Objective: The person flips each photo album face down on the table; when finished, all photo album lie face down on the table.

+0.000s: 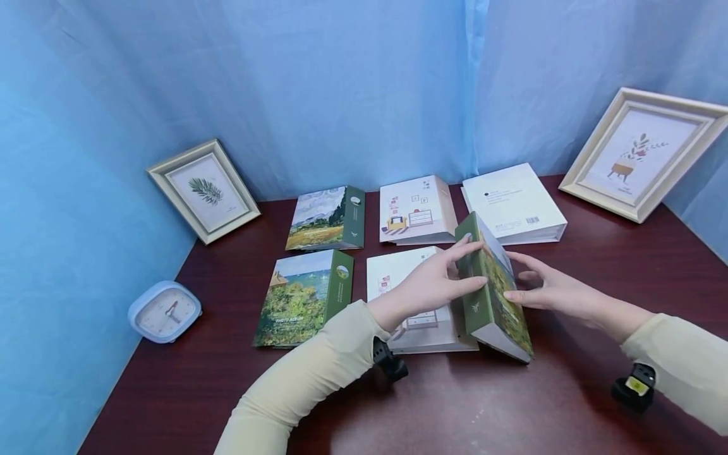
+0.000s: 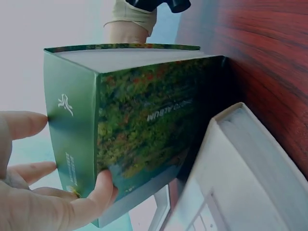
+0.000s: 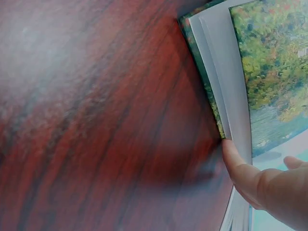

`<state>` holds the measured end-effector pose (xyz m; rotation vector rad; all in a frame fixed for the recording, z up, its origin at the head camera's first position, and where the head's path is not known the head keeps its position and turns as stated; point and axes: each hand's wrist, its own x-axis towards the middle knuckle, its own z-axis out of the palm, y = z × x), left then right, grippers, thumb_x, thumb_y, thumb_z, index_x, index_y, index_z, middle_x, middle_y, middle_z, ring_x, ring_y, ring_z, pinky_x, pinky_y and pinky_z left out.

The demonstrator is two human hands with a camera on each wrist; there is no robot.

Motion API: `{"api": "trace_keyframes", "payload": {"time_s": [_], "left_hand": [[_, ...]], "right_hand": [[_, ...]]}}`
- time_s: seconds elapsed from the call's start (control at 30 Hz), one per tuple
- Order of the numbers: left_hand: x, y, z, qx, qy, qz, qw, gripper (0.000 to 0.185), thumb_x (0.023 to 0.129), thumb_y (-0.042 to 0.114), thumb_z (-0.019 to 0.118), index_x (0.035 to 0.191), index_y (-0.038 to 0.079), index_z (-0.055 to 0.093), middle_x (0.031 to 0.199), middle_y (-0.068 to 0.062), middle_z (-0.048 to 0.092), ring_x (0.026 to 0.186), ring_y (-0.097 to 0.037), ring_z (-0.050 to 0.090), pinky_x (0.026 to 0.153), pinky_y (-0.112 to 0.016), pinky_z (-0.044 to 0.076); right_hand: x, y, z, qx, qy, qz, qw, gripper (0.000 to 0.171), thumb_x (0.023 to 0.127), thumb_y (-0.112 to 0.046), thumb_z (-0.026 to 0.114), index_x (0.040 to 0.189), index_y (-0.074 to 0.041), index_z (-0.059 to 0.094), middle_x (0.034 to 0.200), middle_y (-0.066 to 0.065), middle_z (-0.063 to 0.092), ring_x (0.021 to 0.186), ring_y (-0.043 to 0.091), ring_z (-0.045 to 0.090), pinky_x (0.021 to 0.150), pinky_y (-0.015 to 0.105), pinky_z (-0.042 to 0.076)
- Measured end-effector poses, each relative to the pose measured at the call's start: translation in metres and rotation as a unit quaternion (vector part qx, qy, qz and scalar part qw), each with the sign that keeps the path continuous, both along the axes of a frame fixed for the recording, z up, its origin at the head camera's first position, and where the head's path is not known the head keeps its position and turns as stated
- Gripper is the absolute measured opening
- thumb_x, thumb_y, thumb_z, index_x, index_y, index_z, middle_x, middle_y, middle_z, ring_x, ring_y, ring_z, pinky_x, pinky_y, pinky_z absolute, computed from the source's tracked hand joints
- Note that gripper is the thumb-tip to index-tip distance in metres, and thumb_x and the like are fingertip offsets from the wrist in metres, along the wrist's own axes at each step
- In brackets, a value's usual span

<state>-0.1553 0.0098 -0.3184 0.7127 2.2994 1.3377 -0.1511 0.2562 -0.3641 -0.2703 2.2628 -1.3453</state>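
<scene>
A green-spined photo album (image 1: 496,302) with a landscape cover stands tilted on its edge on the dark wooden table (image 1: 512,404), leaning over a white album (image 1: 412,278). My left hand (image 1: 449,275) grips it at the spine: in the left wrist view the fingers (image 2: 26,124) lie on the green spine and the thumb (image 2: 103,187) presses the album's (image 2: 144,120) cover. My right hand (image 1: 540,289) rests straight fingers against the other cover. In the right wrist view a right hand (image 3: 262,185) digit touches the album's (image 3: 264,62) lower page edge.
Several more albums lie flat: two landscape ones (image 1: 304,297) (image 1: 327,218) at the left and two white ones (image 1: 415,208) (image 1: 514,202) at the back. Picture frames (image 1: 205,189) (image 1: 643,151) lean on the blue curtain. A pale blue clock (image 1: 165,311) sits far left.
</scene>
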Motion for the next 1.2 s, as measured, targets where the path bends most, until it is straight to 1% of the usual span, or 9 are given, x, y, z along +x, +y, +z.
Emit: {"api": "trace_keyframes", "payload": {"time_s": [0.17,0.33,0.4,0.47,0.63,0.83,0.97,1.07,1.2], "left_hand": [[0.001,0.001,0.003,0.013,-0.014,0.008,0.9998,0.058,0.094,0.025,0.059,0.147,0.022,0.036,0.158,0.007,0.018,0.121,-0.024,0.056,0.081,-0.02,0.052],[0.002,0.003,0.004,0.016,-0.02,0.012,0.9996,0.057,0.094,0.025,0.059,0.147,0.024,0.037,0.158,0.005,0.02,0.123,-0.026,0.053,0.077,-0.021,0.054],[0.002,0.004,0.005,0.024,-0.026,0.01,0.9993,0.056,0.094,0.024,0.059,0.146,0.024,0.038,0.157,0.005,0.023,0.123,-0.025,0.053,0.076,-0.021,0.054],[0.003,0.006,0.006,0.035,-0.029,0.01,0.9989,0.055,0.094,0.022,0.06,0.145,0.023,0.04,0.152,0.001,0.034,0.12,-0.022,0.056,0.075,-0.021,0.053],[0.005,0.017,0.007,0.068,-0.004,0.009,0.9976,0.051,0.092,0.014,0.062,0.141,0.013,0.046,0.142,-0.006,0.044,0.113,-0.018,0.059,0.077,-0.015,0.052],[0.005,0.033,0.004,0.103,0.018,0.027,0.9942,0.051,0.09,0.008,0.064,0.138,0.01,0.048,0.142,-0.01,0.038,0.108,-0.013,0.06,0.081,-0.011,0.049],[0.004,0.043,0.001,0.107,0.032,0.007,0.9937,0.052,0.09,0.009,0.064,0.139,0.01,0.047,0.139,-0.01,0.042,0.112,-0.011,0.058,0.084,-0.009,0.047],[0.002,0.05,-0.004,0.081,0.035,-0.018,0.9959,0.054,0.091,0.015,0.063,0.142,0.012,0.044,0.146,-0.006,0.039,0.12,-0.009,0.053,0.087,-0.008,0.044],[-0.001,0.058,-0.012,0.029,0.043,-0.054,0.9972,0.061,0.092,0.028,0.063,0.147,0.022,0.036,0.157,0.003,0.02,0.133,-0.006,0.039,0.096,-0.013,0.041]], "right_hand": [[-0.002,-0.005,0.005,0.029,0.021,-0.002,0.999,0.088,0.092,-0.026,0.063,0.152,-0.003,0.002,0.141,0.04,0.02,0.126,0.057,0.031,0.094,0.062,0.04],[-0.001,-0.007,0.016,0.039,0.058,-0.006,0.998,0.087,0.089,-0.021,0.067,0.152,-0.003,0.01,0.133,0.035,0.035,0.115,0.045,0.051,0.087,0.047,0.05],[0.0,-0.007,0.022,0.007,0.052,-0.004,0.999,0.085,0.09,-0.017,0.065,0.152,-0.004,0.009,0.133,0.035,0.035,0.11,0.034,0.058,0.084,0.042,0.053],[0.001,-0.005,0.027,-0.029,0.037,-0.005,0.999,0.081,0.093,-0.016,0.061,0.152,-0.006,0.007,0.135,0.035,0.032,0.106,0.022,0.06,0.082,0.039,0.055],[0.003,0.005,0.036,-0.09,0.0,-0.013,0.996,0.069,0.101,-0.019,0.046,0.153,-0.012,0.002,0.142,0.034,0.023,0.1,-0.001,0.058,0.084,0.042,0.055],[0.004,0.02,0.036,-0.106,-0.01,-0.017,0.994,0.063,0.104,-0.021,0.036,0.152,-0.01,-0.003,0.141,0.029,0.021,0.101,0.001,0.059,0.081,0.041,0.054],[0.005,0.029,0.037,-0.094,-0.013,-0.023,0.995,0.066,0.104,-0.02,0.035,0.151,-0.007,-0.009,0.137,0.028,0.023,0.096,0.011,0.063,0.076,0.04,0.055],[0.005,0.036,0.037,-0.086,-0.017,-0.028,0.996,0.069,0.103,-0.018,0.038,0.15,-0.01,-0.011,0.135,0.025,0.029,0.095,0.015,0.065,0.075,0.042,0.056],[0.005,0.045,0.036,-0.078,-0.029,-0.049,0.995,0.072,0.101,-0.015,0.043,0.151,-0.016,-0.01,0.124,0.01,0.044,0.094,0.018,0.067,0.074,0.046,0.056]]}}
